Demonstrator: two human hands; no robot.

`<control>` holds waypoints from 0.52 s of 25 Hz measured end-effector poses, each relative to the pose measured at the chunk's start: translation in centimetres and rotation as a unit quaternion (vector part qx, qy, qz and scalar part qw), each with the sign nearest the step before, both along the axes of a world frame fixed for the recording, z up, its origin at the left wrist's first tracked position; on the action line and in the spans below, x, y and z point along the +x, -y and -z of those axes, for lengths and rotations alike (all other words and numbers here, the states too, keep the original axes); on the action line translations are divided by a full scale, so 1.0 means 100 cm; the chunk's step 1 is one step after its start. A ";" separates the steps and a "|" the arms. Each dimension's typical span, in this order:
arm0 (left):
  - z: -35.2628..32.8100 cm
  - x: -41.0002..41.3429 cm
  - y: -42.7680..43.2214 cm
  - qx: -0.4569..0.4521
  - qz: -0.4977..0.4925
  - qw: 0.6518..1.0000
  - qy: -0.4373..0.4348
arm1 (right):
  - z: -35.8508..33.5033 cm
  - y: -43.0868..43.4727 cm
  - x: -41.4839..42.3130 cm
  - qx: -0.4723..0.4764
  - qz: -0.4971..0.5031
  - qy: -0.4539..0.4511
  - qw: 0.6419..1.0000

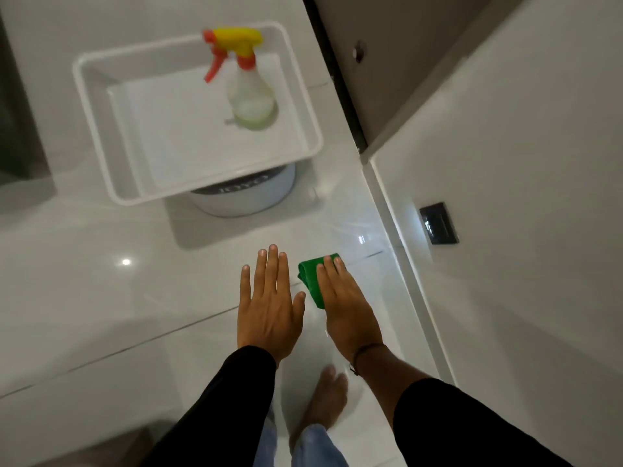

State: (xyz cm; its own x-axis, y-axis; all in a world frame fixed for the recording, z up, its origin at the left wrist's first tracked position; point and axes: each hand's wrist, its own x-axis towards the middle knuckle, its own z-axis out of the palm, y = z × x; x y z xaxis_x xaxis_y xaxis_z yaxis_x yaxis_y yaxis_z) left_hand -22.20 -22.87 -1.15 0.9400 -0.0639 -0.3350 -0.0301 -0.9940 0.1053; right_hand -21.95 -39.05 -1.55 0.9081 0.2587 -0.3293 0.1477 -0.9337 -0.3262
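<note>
Right hand (344, 308) is lying flat on the green cloth (312, 278), fingers straight over it and the thumb hidden beneath. The cloth is sitting folded under the fingers and palm, poking out toward the left hand (269, 305). That hand is hovering just beside it, spread flat, palm down, holding nothing. Both hands are reaching out above the glossy floor (101, 298), near the foot of the wall (539, 163). Whether the cloth is pressing on a surface here is not showing clearly.

Risks, as I am judging them: the cloth is staying put under flat fingers only, so a quick swipe may be leaving it behind or letting it unfold and drop. The floor is shining as if wet, and a bare foot (327, 402) is standing right below the hands, so leaning further forward is inviting a slip. The tray (87, 106) is perching on a bucket (242, 200) narrower than itself, with a bottle (249, 92) standing upright near one corner; a wide sweep is risking a knock that tips both.
</note>
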 end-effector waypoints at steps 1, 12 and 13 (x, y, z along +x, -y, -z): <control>0.023 -0.005 0.012 -0.005 0.008 1.000 -0.012 | 0.022 0.012 -0.007 -0.001 0.014 -0.007 1.000; 0.252 0.057 0.098 -0.066 0.047 0.996 0.048 | 0.249 0.140 0.061 -0.067 -0.019 0.064 0.995; 0.269 0.063 0.103 -0.062 0.053 0.995 0.048 | 0.265 0.149 0.073 -0.073 -0.018 0.073 0.994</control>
State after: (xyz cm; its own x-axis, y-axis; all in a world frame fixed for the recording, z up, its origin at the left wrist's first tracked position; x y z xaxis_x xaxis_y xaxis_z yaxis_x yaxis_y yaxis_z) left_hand -15.88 -33.15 -28.06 0.9532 -0.2000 -0.2266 -0.1503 -0.9642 0.2185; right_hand -14.68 -53.98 -28.03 0.9400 0.2509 -0.2311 0.2177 -0.9628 -0.1598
